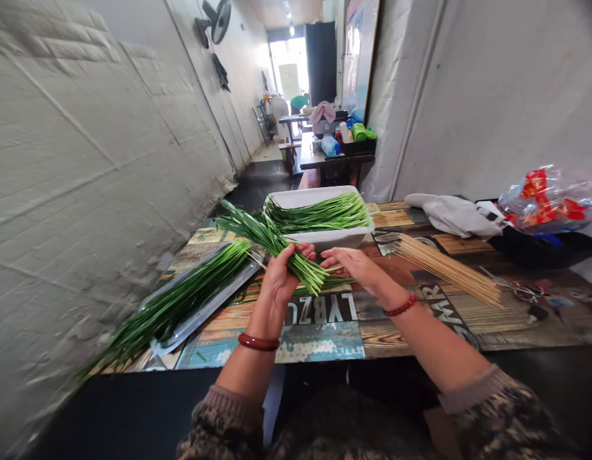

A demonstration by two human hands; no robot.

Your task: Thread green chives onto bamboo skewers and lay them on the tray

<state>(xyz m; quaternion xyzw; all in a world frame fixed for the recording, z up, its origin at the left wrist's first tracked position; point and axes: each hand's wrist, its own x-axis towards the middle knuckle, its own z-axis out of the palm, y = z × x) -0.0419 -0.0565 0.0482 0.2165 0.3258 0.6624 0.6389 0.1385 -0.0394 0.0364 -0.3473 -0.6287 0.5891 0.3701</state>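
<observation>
A bunch of green garlic chives [303,265] is wrapped in my left hand [284,268], its leafy tips pointing to the far left and its pale stem ends toward me. My right hand [356,265] is just right of those stem ends, fingers stretched toward them and loosely bent; its thumb is mostly hidden. A few loose stems lie on the table below the hands. Behind them, a white plastic tub [319,239] holds more chives [319,214]. On the left, a skewered pile of chives [195,287] rests on a clear-wrapped tray [212,316].
Several bamboo skewers [449,271] lie on the patterned wood table [319,342] at right. Beyond them are scissors [526,292], a grey cloth [456,214] and a clear plastic bag with red print [545,198]. A white wall [85,160] runs close on the left.
</observation>
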